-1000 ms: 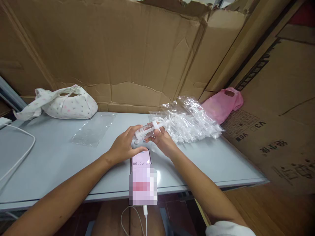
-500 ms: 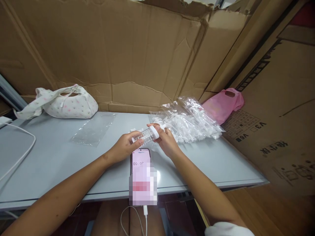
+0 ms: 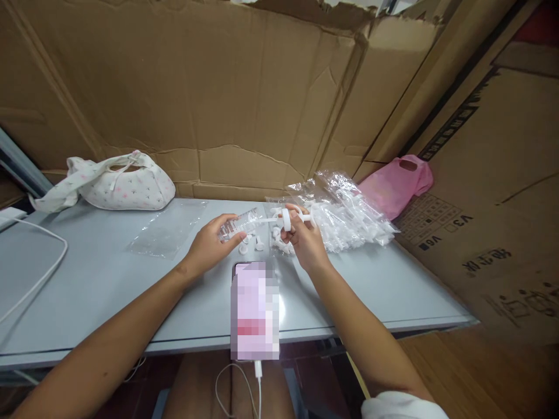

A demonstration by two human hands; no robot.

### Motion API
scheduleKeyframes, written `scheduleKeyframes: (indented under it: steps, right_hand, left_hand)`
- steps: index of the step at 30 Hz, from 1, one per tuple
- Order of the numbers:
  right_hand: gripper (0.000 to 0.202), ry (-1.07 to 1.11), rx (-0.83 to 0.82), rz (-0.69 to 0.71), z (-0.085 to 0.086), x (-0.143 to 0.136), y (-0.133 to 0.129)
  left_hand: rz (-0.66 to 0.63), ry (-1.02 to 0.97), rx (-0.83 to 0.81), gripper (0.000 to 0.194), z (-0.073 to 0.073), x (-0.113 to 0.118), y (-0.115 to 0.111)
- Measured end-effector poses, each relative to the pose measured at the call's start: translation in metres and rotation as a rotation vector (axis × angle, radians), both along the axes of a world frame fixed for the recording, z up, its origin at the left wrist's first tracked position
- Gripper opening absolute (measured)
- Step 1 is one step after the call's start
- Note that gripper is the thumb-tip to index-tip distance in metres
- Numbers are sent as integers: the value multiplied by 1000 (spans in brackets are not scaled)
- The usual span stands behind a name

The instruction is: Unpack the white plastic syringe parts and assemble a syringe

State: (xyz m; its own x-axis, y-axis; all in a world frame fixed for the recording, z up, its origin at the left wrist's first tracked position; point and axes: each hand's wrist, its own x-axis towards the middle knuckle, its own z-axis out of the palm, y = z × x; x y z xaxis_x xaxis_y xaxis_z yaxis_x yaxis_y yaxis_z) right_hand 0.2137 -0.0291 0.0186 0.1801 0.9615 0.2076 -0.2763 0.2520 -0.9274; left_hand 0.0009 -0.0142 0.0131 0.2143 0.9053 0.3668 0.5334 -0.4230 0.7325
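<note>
Syringe (image 3: 244, 223) x1: L hand (image 3: 208, 247) pinching barrel, R hand (image 3: 303, 238) gripping plunger; 1 phone (image 3: 254, 308).

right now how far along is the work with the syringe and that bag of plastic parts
Early, by the look of it. Done: a few small white caps lie loose on the table. In hand: the left hand holds a clear syringe barrel while the right hand grips its white plunger, partly drawn out. Left: the clear bag of white parts looks full. No finished pile shows.

Both forearms bare; white sleeve edge (image 3: 404, 406) at right upper arm
</note>
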Motion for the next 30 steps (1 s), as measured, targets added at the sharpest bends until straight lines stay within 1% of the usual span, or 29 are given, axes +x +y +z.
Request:
scheduleKeyframes:
  steps: [3,7,10,12,14,16,19,21,23,26,28,30]
  right_hand:
    - [38,24,16,-47,2,2,0]
    - [36,28,28,-54,4,7,1]
    - [38,19,43,-41,4,9,3]
    - [39,-14,70,-21,2,10,4]
    - [42,-94,109,-24,1,9,5]
    - [46,-213,152,-65,0,9,4]
    - [48,-377,208,-194,2,10,0]
    - [44,-414,233,-237,5,12,-3]
    - [38,-403,240,-227,9,13,-5]
    - [29,-398,225,-239,14,12,-1]
    - [27,-435,198,-246,18,10,7]
    - [24,-501,171,-199,22,6,20]
  left_hand:
    - [133,90,26,47,0,-7,8]
    - [293,196,60,44,4,-22,20]
    - [373,309,124,44,4,-33,30]
    - [407,385,118,43,3,-38,35]
    - [429,430,67,43,1,-40,39]
    - [440,441,41,44,-1,-41,41]
    - [425,389,78,48,0,-42,41]
    - [409,319,115,52,3,-43,39]
    - [411,254,133,56,8,-42,37]
    - [441,181,108,58,16,-39,39]
    - [440,157,82,55,20,-34,47]
    - [400,173,71,49,22,-29,60]
